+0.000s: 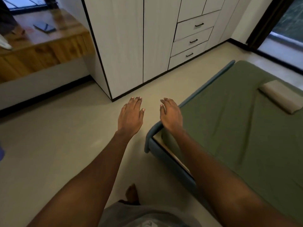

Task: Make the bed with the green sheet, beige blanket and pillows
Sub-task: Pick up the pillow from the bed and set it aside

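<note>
The sheet (237, 128) lay spread over the bed (148, 145), mostly flat with a few long creases running along it. It looked thin, soft and light, likely to slide and bunch if dragged. It would best be taken by an edge or corner, pinched in both hands and pulled taut. A beige folded bundle (280, 97) rested on the sheet near the far right side. It was probably the blanket, though it might have been a pillow. It looked thick and limp and would call for a hold on two corners to shake it open.

By count there were one sheet, one beige bundle and no certain pillow in view.

The right hand (171, 114) was held out above the near corner of the bed with fingers straight, holding nothing. The left hand (130, 117), just beside it over the floor (65, 136), was likewise flat and empty.

Beyond stood a wardrobe (127, 46) with three drawers (193, 40), and one phone (44, 27) lay on a wooden worktop (41, 46).
</note>
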